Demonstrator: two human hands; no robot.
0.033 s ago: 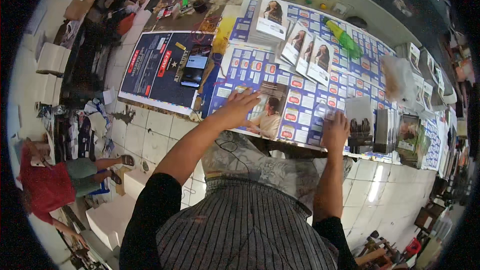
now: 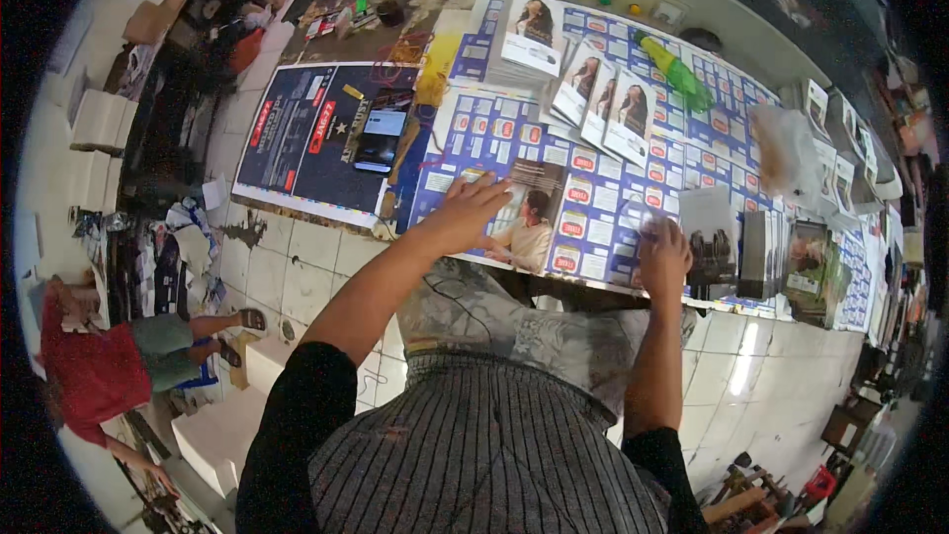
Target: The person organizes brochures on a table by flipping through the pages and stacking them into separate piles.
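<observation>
My left hand [image 2: 473,211] lies flat with its fingers apart on the left edge of a leaflet [image 2: 531,229] with a brown photo of a person. That leaflet rests on a large sheet [image 2: 605,222] printed in blue with red labels. Farther right, my right hand [image 2: 666,259] touches the same sheet with its fingers bent and slightly apart. What lies under its fingertips is blurred. Right beside it are grey-and-dark leaflets [image 2: 709,237], then an upright row of booklets [image 2: 759,252]. Beyond both hands sit a tall stack of white booklets [image 2: 527,35] and several fanned booklets [image 2: 626,119].
A green bottle [image 2: 682,76] lies at the back, with a clear plastic bag [image 2: 786,148] to its right. On the left are a dark printed sheet [image 2: 326,138] and a phone [image 2: 380,138]. A person in a red shirt [image 2: 94,361] is at the far left.
</observation>
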